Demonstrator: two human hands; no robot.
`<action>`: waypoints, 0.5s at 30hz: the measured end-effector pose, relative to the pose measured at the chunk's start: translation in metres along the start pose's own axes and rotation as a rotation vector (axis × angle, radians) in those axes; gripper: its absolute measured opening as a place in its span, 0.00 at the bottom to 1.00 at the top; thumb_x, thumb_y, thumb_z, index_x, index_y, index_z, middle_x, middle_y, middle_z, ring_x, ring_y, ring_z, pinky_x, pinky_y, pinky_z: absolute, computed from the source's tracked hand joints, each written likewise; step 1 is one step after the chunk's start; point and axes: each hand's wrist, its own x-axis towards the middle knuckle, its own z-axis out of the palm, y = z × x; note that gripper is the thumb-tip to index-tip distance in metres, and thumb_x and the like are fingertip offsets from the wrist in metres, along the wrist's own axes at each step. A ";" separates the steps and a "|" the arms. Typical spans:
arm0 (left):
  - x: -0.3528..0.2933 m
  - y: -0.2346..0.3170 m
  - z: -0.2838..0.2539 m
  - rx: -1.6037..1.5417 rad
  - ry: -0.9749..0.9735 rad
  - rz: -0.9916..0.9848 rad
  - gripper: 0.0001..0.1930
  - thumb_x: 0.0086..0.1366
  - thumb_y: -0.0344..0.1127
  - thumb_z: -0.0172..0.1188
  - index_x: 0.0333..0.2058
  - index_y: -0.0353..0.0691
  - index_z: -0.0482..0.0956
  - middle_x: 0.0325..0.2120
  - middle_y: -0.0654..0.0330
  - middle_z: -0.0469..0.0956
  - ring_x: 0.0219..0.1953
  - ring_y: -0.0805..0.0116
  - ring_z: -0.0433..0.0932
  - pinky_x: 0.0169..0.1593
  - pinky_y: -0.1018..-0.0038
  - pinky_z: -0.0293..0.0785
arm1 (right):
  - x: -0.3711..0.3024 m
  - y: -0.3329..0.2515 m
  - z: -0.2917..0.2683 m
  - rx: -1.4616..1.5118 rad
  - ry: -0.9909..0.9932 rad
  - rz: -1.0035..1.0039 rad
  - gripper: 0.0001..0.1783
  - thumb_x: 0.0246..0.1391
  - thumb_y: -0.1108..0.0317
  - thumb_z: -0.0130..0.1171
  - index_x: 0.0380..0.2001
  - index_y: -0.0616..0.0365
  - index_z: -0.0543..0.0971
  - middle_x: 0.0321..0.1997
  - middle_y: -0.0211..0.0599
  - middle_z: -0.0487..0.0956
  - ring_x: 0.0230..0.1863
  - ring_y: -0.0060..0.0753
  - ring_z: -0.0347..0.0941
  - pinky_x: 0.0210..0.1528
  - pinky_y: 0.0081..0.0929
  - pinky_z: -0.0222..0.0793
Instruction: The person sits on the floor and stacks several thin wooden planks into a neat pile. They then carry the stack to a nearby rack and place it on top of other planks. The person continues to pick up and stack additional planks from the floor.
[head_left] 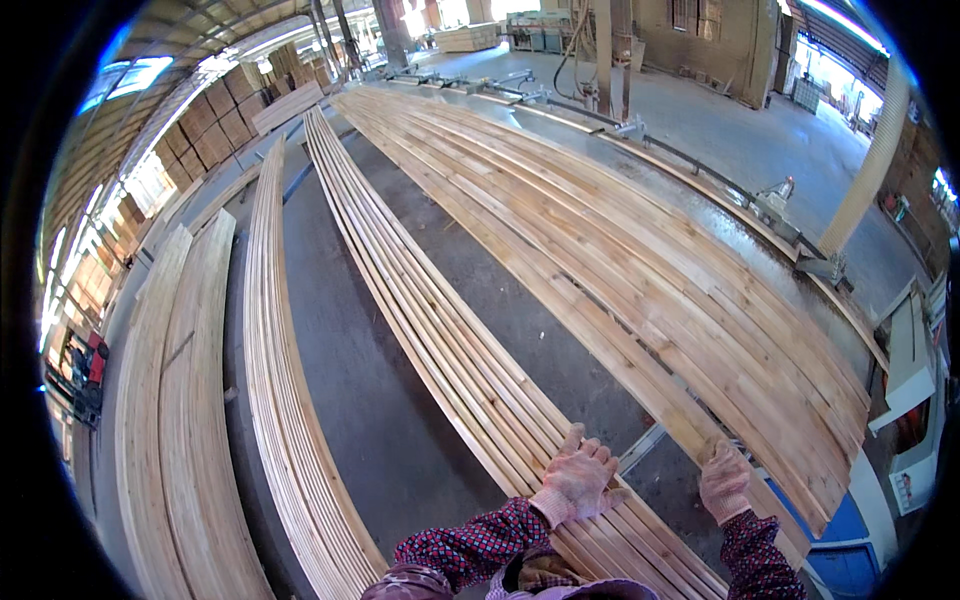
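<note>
My left hand (578, 478), in a pale pinkish work glove, rests with curled fingers on a row of long, narrow wooden strips (430, 300). The strips lie side by side and run far ahead of me. To the right, my right hand (725, 482), gloved alike, closes round the edge of a long wooden board (610, 370) near its close end. That board lies along the left side of a broad spread of boards (640, 270), with a narrow gap beside part of it. The fingertips of both hands are partly hidden.
Left of me lie another bundle of strips (275, 350) and a stack of wider planks (190, 420). A metal rail with clamps (770, 200) runs along the right. White machine parts (905, 370) stand at right. A red vehicle (90, 365) is far left.
</note>
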 end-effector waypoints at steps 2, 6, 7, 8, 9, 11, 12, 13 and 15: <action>0.004 -0.002 0.012 -0.003 -0.008 0.002 0.38 0.67 0.69 0.46 0.59 0.41 0.73 0.56 0.56 0.75 0.66 0.59 0.65 0.75 0.50 0.38 | 0.005 -0.003 0.004 0.057 -0.046 -0.058 0.32 0.50 0.44 0.63 0.53 0.55 0.79 0.54 0.48 0.77 0.58 0.49 0.73 0.58 0.44 0.71; 0.004 -0.010 0.062 0.019 0.559 -0.021 0.42 0.67 0.70 0.43 0.66 0.41 0.65 0.66 0.55 0.66 0.72 0.52 0.57 0.76 0.52 0.38 | -0.018 0.007 -0.002 0.666 -0.587 -0.430 0.41 0.52 0.38 0.61 0.59 0.59 0.74 0.56 0.57 0.76 0.59 0.59 0.71 0.60 0.43 0.69; 0.005 -0.010 0.062 0.013 0.544 -0.013 0.42 0.67 0.70 0.43 0.66 0.41 0.65 0.67 0.55 0.64 0.72 0.51 0.55 0.76 0.52 0.38 | -0.031 -0.009 -0.016 0.674 -0.529 -0.477 0.42 0.52 0.36 0.61 0.59 0.60 0.75 0.55 0.57 0.76 0.59 0.58 0.72 0.60 0.43 0.70; 0.004 -0.009 0.058 0.011 0.527 -0.009 0.42 0.67 0.70 0.43 0.66 0.42 0.66 0.68 0.55 0.62 0.73 0.51 0.53 0.76 0.53 0.38 | -0.046 -0.029 -0.034 0.685 -0.469 -0.527 0.43 0.51 0.34 0.61 0.58 0.60 0.75 0.55 0.56 0.76 0.58 0.57 0.72 0.59 0.44 0.70; 0.001 -0.005 0.052 0.003 0.513 -0.004 0.42 0.67 0.70 0.43 0.66 0.42 0.66 0.69 0.55 0.61 0.74 0.50 0.52 0.76 0.53 0.38 | -0.049 -0.033 -0.047 0.670 -0.471 -0.527 0.43 0.52 0.34 0.61 0.58 0.60 0.75 0.55 0.56 0.76 0.57 0.56 0.73 0.59 0.43 0.70; -0.002 -0.003 0.030 -0.012 0.266 -0.010 0.41 0.67 0.70 0.43 0.65 0.42 0.67 0.67 0.55 0.64 0.73 0.51 0.53 0.76 0.52 0.39 | -0.046 -0.037 -0.066 0.648 -0.474 -0.519 0.42 0.53 0.34 0.60 0.58 0.59 0.76 0.55 0.55 0.77 0.56 0.55 0.74 0.59 0.42 0.70; 0.001 -0.003 0.022 -0.015 0.151 -0.005 0.41 0.66 0.70 0.43 0.64 0.42 0.68 0.66 0.55 0.65 0.72 0.51 0.54 0.76 0.52 0.39 | -0.040 -0.033 -0.064 0.639 -0.528 -0.516 0.42 0.54 0.34 0.59 0.58 0.59 0.76 0.54 0.55 0.78 0.56 0.55 0.74 0.59 0.41 0.70; 0.003 -0.001 0.019 -0.029 0.160 0.006 0.39 0.66 0.70 0.45 0.62 0.42 0.70 0.64 0.55 0.67 0.71 0.52 0.56 0.76 0.53 0.40 | -0.031 -0.026 -0.060 0.626 -0.580 -0.510 0.41 0.54 0.35 0.59 0.58 0.59 0.76 0.54 0.54 0.78 0.56 0.54 0.74 0.59 0.41 0.70; 0.005 -0.001 0.016 -0.048 0.165 0.009 0.36 0.66 0.68 0.48 0.57 0.42 0.75 0.58 0.56 0.73 0.68 0.54 0.61 0.75 0.54 0.43 | -0.016 -0.023 -0.075 0.637 -0.554 -0.424 0.39 0.54 0.36 0.59 0.57 0.59 0.77 0.48 0.51 0.80 0.55 0.55 0.75 0.58 0.38 0.71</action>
